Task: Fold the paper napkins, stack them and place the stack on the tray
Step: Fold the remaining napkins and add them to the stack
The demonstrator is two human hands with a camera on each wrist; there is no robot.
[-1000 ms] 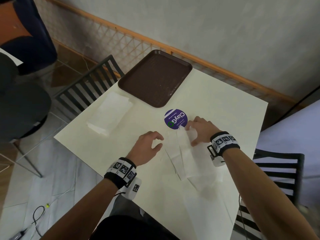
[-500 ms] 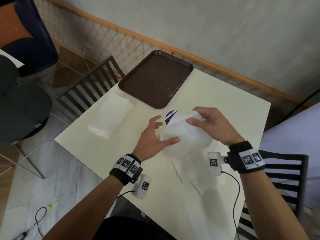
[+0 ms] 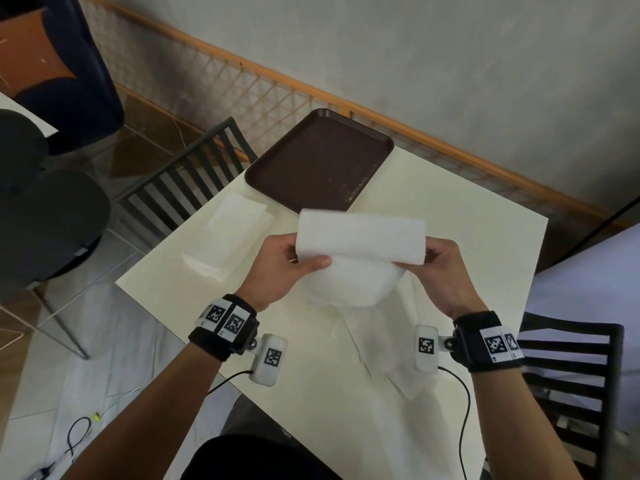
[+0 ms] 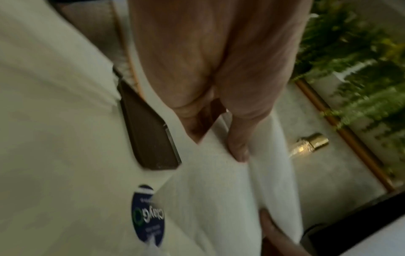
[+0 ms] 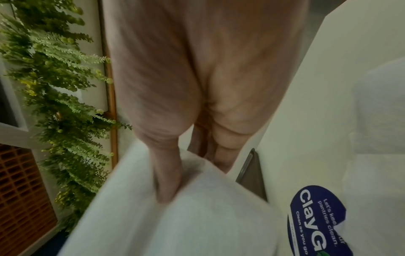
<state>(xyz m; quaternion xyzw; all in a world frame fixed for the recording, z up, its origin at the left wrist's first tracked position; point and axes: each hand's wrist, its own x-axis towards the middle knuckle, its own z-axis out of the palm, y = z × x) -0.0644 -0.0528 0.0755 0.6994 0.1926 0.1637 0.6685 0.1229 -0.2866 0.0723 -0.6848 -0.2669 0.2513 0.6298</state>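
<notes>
A white paper napkin [image 3: 360, 244] hangs in the air above the table, folded over at its top edge. My left hand [image 3: 294, 261] pinches its left end and my right hand [image 3: 436, 261] pinches its right end. In the left wrist view the thumb presses on the napkin [image 4: 219, 190]; in the right wrist view the thumb digs into the napkin [image 5: 175, 216]. A stack of folded napkins [image 3: 232, 237] lies at the table's left corner. More unfolded napkins [image 3: 391, 344] lie flat under my hands. The brown tray [image 3: 322, 164] sits bare at the far corner.
A blue round sticker [image 5: 317, 220] on the cream table [image 3: 485, 271] shows beside the held napkin. Black slatted chairs stand at the left [image 3: 187, 178] and right [image 3: 564, 368]. A wooden rail with mesh [image 3: 242, 84] runs along the wall behind.
My right hand lifted a napkin off the table pile, my left hand took its other end, and both now hold it spread and raised, covering the sticker in the head view.
</notes>
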